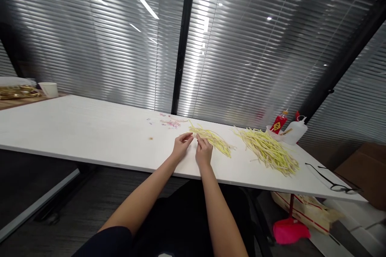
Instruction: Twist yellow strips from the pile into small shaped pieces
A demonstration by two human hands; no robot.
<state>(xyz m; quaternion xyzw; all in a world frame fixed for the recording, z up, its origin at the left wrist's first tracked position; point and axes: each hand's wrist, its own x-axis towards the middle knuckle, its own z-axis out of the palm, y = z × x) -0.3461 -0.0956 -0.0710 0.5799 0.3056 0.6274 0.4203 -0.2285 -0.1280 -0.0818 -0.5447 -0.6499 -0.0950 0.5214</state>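
Note:
My left hand and my right hand meet above the white table, fingertips pinched close together. Something small and pale shows between them, too tiny to name. Just behind and to the right of my right hand lies a small pile of thin yellow strands. Farther right, a bigger heap of the same yellow strands spreads out. Past my left hand, near the table's back edge, small pink and purple bits are scattered; they look like little rubber bands.
At the back right stand a red bottle, a white squeeze bottle and a small bowl. Black-framed glasses lie at the right edge. A paper cup is far left. Blinds rise behind the table.

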